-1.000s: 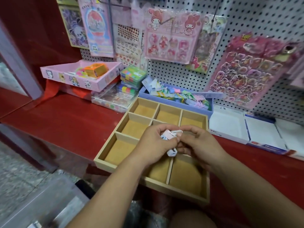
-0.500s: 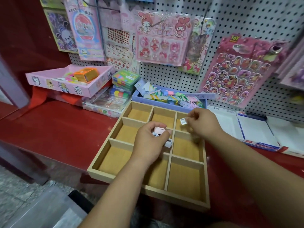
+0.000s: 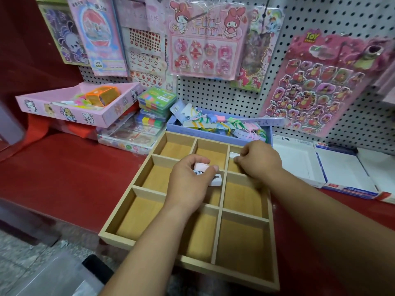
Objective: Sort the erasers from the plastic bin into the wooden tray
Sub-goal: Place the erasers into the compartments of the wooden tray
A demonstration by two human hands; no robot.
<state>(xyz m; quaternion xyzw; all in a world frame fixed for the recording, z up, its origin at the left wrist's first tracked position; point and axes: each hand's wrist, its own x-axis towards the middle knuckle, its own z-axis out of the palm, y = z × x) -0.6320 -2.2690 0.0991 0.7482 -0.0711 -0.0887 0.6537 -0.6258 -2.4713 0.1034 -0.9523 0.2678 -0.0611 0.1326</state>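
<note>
The left hand [image 3: 190,182] hovers over the middle of the wooden tray [image 3: 241,246]. Its fingers are curled round a clutch of erasers, with a pink eraser [image 3: 202,167] on top and a white-sleeved eraser [image 3: 216,180] poking out below. Any others in the palm are hidden.

The right hand [image 3: 259,160] is over the tray's far right compartment, its curled fingertips at a single white eraser [image 3: 234,155]. It cannot be told whether they pinch it or have let go.

Below the tray's near-left corner a translucent plastic bin [image 3: 49,276] is blurred and cut off by the frame, its contents unreadable.

Left of the tray lies bare red counter [image 3: 64,167]. A blue box [image 3: 213,136] crowds the tray's far edge.
</note>
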